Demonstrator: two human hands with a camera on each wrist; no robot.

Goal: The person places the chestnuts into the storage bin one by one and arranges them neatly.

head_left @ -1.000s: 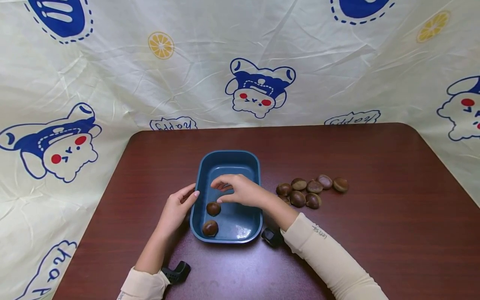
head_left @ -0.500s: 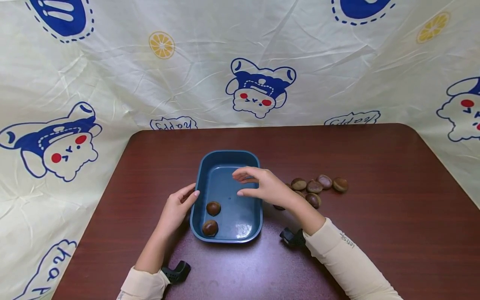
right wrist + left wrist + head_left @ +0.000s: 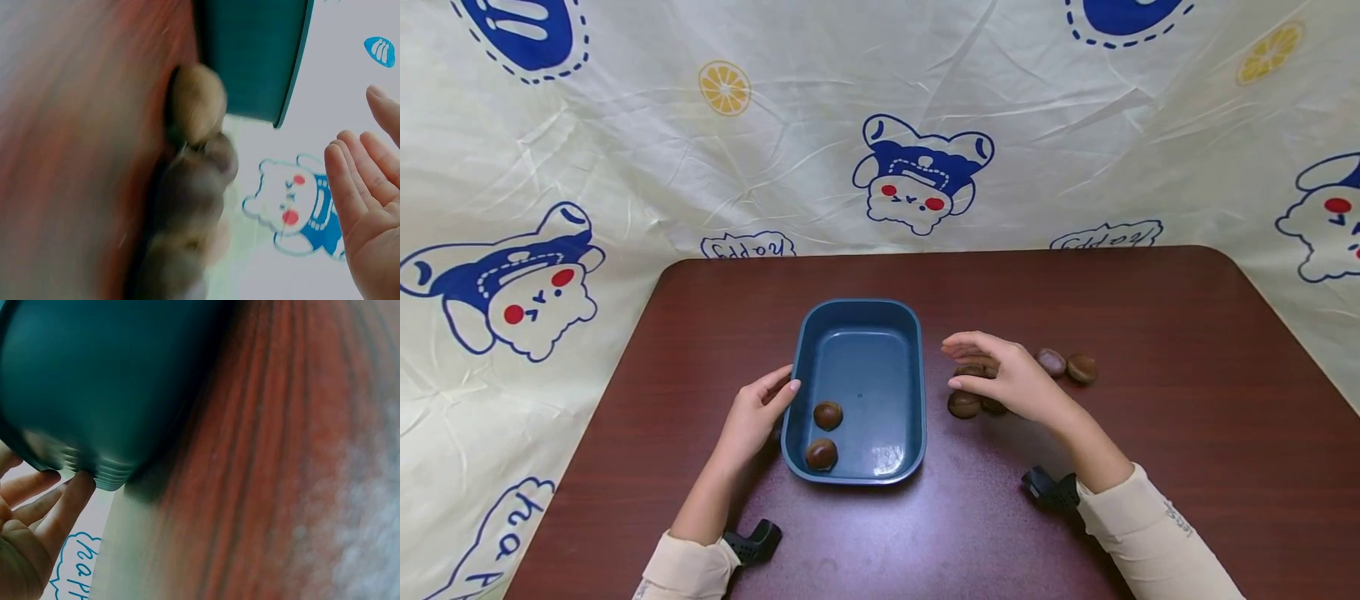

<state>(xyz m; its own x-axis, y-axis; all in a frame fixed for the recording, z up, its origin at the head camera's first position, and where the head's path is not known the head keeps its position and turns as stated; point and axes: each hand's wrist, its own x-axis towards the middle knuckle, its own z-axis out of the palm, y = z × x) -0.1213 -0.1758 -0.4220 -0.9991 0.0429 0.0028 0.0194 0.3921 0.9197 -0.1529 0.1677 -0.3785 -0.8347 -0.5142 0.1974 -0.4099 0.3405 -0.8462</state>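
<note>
My left hand (image 3: 758, 418) rests at the left side of a blue rectangular tray (image 3: 859, 477). In the left wrist view its fingers (image 3: 65, 509) touch the tray's outer wall, fairly straight. Inside the tray lie two brown chestnuts, one chestnut (image 3: 828, 415) just behind the other chestnut (image 3: 822, 455). My right hand (image 3: 1011, 379) is over the group of chestnuts on the table, holding nothing, thumb and fingers spread apart. It hides part of the group; a chestnut (image 3: 964, 404) shows below its thumb. The right wrist view has several blurred chestnuts (image 3: 190, 194) beside that hand.
The dark red-brown table (image 3: 1150, 333) has rounded far corners. A pale printed cloth (image 3: 797, 167) hangs behind it. Two chestnuts sit right of the right hand, a paler chestnut (image 3: 1050, 362) and a brown chestnut (image 3: 1082, 368). Black wrist cameras (image 3: 756, 543) are on both wrists.
My right hand has moved right, from above the tray to over the chestnuts on the table. The left hand, the tray and its two chestnuts have stayed in place.
</note>
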